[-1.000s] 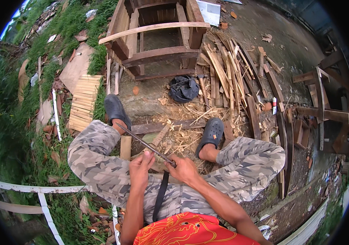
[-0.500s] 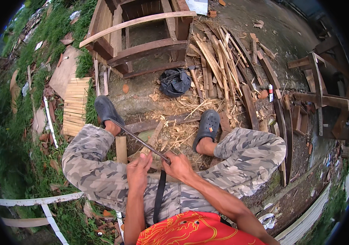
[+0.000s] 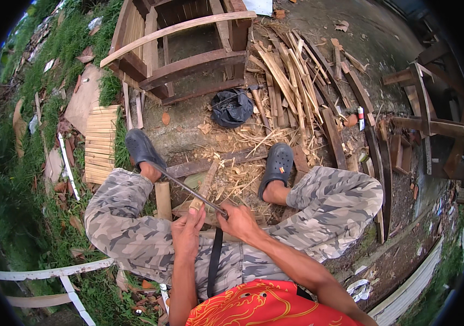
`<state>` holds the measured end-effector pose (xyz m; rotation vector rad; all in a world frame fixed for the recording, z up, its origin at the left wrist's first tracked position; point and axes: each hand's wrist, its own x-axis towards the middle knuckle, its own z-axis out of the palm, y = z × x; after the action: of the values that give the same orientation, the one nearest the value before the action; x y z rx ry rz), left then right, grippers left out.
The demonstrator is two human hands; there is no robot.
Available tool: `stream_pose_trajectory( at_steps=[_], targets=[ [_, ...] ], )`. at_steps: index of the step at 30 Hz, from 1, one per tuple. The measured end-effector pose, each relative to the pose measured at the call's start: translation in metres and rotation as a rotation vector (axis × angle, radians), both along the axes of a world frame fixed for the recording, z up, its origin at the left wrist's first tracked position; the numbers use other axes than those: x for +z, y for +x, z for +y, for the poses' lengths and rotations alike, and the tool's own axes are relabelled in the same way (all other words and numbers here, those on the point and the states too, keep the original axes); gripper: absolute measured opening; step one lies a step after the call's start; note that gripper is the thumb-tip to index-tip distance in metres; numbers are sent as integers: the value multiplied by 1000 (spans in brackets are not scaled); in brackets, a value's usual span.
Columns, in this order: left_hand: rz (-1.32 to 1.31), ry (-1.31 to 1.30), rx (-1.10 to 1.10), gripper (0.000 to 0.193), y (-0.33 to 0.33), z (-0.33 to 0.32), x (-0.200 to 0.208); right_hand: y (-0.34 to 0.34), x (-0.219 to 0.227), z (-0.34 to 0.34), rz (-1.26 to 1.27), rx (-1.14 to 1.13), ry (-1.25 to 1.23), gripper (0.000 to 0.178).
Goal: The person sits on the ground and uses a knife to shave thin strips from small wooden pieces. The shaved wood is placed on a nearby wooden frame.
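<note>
My right hand (image 3: 238, 221) is closed on the handle end of a long, narrow, dark blade (image 3: 185, 187), seen nearly edge-on. Its far end reaches up and left to beside my left shoe. Against my lap, my left hand (image 3: 187, 231) pinches a short pale wood strip (image 3: 208, 179). The blade crosses over this strip just above my fingers. Both hands are close together between my knees. My fingers hide the strip's lower end and most of the blade's handle.
Ahead stands a wooden frame (image 3: 194, 70) with a pale batten (image 3: 177, 28) across it. Wood strips (image 3: 289, 76) lie piled to the right, near a hammer (image 3: 259, 106) and a black bag (image 3: 232, 107). Shavings (image 3: 237, 176) cover the ground between my shoes. A slatted panel (image 3: 101, 144) lies left.
The view has shifted slightly. My left hand has moved a little to the right, and more of the pale wood strip's end shows beside its fingers. Both hands keep their grip.
</note>
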<state>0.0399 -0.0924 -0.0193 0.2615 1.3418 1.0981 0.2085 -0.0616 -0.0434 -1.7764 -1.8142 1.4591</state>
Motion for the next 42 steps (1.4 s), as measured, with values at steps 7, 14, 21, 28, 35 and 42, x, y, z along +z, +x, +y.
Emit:
stream_pose_trajectory(
  at_steps=[7, 14, 21, 28, 35, 42],
  targets=[
    [284, -13, -175, 36, -12, -3, -4, 3, 10, 8, 73, 72, 84, 22],
    [330, 24, -160, 33, -3, 0, 3, 0, 1, 10, 54, 73, 76, 21],
    [372, 17, -138, 39, -2, -1, 7, -1, 0, 11, 49, 77, 99, 22],
    [438, -8, -284, 41, -12, -6, 0, 6, -4, 13, -91, -2, 1, 24],
    [517, 32, -282, 36, -4, -1, 9, 6, 1, 11, 12, 89, 47, 21],
    [539, 54, -362, 37, -3, 3, 18, 8, 0, 14, 37, 58, 52, 22]
  ],
)
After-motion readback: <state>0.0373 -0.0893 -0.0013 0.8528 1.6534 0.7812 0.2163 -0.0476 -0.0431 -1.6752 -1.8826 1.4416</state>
